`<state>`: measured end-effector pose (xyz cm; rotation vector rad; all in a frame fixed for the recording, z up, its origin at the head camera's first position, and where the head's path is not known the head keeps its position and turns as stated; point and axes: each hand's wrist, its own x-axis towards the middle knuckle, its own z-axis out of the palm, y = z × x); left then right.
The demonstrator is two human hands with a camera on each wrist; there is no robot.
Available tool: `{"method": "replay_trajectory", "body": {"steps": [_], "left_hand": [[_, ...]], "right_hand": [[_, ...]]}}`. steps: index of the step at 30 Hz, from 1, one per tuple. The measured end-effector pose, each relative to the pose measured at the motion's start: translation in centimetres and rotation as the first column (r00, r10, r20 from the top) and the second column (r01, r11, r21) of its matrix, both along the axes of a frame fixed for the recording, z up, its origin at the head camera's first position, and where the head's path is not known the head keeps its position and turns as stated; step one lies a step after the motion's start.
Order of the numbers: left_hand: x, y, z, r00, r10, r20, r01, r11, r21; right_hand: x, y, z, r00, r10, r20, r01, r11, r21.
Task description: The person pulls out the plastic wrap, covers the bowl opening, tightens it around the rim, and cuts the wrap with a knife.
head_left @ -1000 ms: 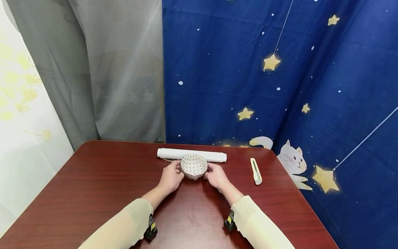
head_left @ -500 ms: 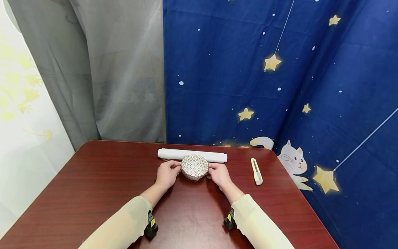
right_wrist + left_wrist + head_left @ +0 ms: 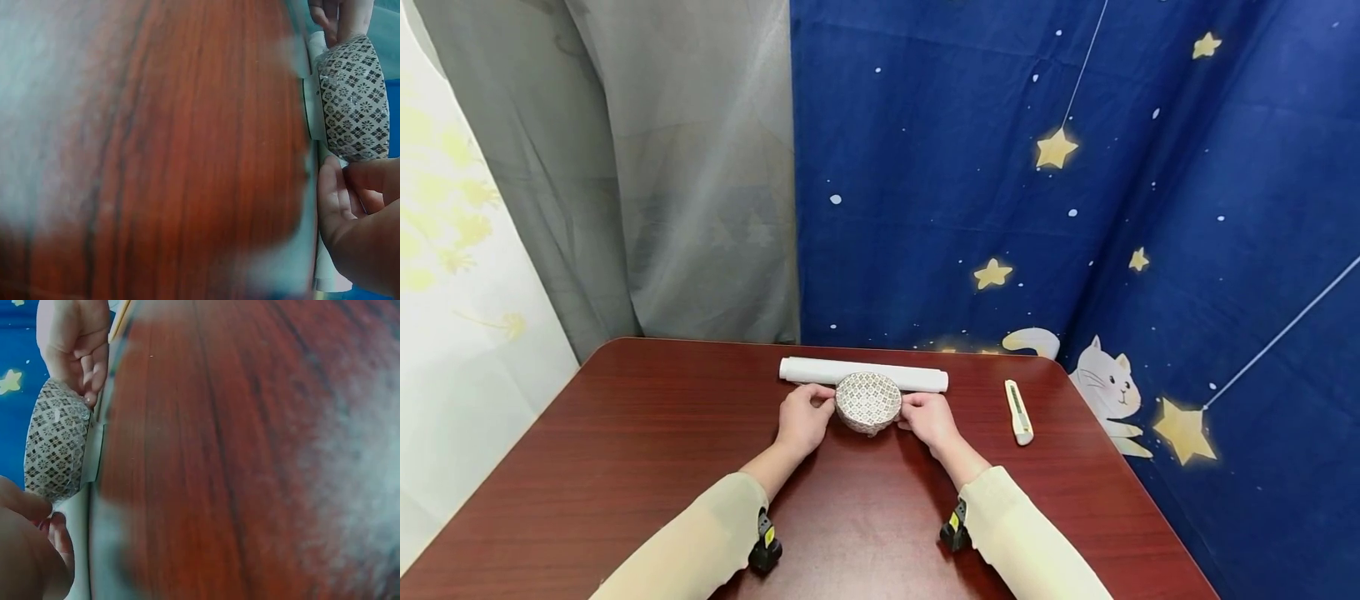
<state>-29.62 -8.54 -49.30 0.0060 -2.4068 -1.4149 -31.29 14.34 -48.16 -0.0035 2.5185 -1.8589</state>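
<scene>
A patterned bowl (image 3: 868, 402) sits upright near the far side of the table, its small pale foot (image 3: 93, 453) showing in the left wrist view. Clear, crinkled plastic wrap (image 3: 331, 145) clings to its outer side and glints there. At the bowl's left rim my left hand (image 3: 803, 421) pinches the wrap's edge between thumb and forefinger. My right hand (image 3: 929, 419) does likewise at the right rim, its other fingers curled beneath. The fingertips touch the bowl's edge, so how much wrap each holds is hard to see.
Just behind the bowl lies a white roll (image 3: 865, 374), crosswise along the table (image 3: 662, 442). A pale box cutter (image 3: 1018, 412) rests to the right. Grey and blue star-print curtains (image 3: 925, 167) hang beyond the far edge.
My left hand has shifted slightly left and up, from fingers wrapped by the bowl's side to a thumb-and-forefinger pinch at its rim. The right hand moved up to the rim slightly. The bowl stays put.
</scene>
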Motion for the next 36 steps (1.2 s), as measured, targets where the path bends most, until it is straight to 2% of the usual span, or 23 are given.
{"method": "replay_trajectory", "body": {"steps": [4, 9, 16, 20, 25, 30, 36], "left_hand": [[0.2, 0.5, -0.2, 0.999, -0.006, 0.046, 0.003, 0.997, 0.074], [0.8, 2.1, -0.3, 0.998, -0.006, 0.063, -0.003, 0.991, 0.137], [2.4, 5.3, -0.7, 0.997, 0.041, 0.067, -0.051, 0.986, 0.156], [3.0, 7.1, -1.0, 0.994, 0.082, 0.073, -0.095, 0.974, 0.205], [3.1, 8.5, -0.9, 0.985, 0.145, 0.093, -0.166, 0.947, 0.277], [2.8, 9.1, -1.1, 0.978, 0.196, 0.071, -0.208, 0.922, 0.327], [2.7, 9.3, -1.5, 0.976, 0.199, 0.089, -0.218, 0.905, 0.366]], "right_hand": [[0.1, -0.2, 0.1, 1.0, 0.02, 0.011, -0.021, 1.0, 0.003], [0.2, -0.4, 0.0, 1.0, 0.008, 0.011, -0.008, 1.0, -0.004], [0.1, -0.4, -0.2, 1.0, 0.004, 0.017, -0.004, 1.0, -0.031], [0.1, -0.3, -0.3, 1.0, 0.006, 0.028, -0.005, 0.999, -0.039], [0.1, -0.2, -0.3, 0.998, 0.011, 0.061, -0.005, 0.995, -0.098], [0.0, -0.2, -0.3, 0.995, 0.017, 0.094, 0.0, 0.985, -0.175], [0.1, -0.3, -0.4, 0.993, 0.006, 0.119, 0.021, 0.975, -0.223]]}}
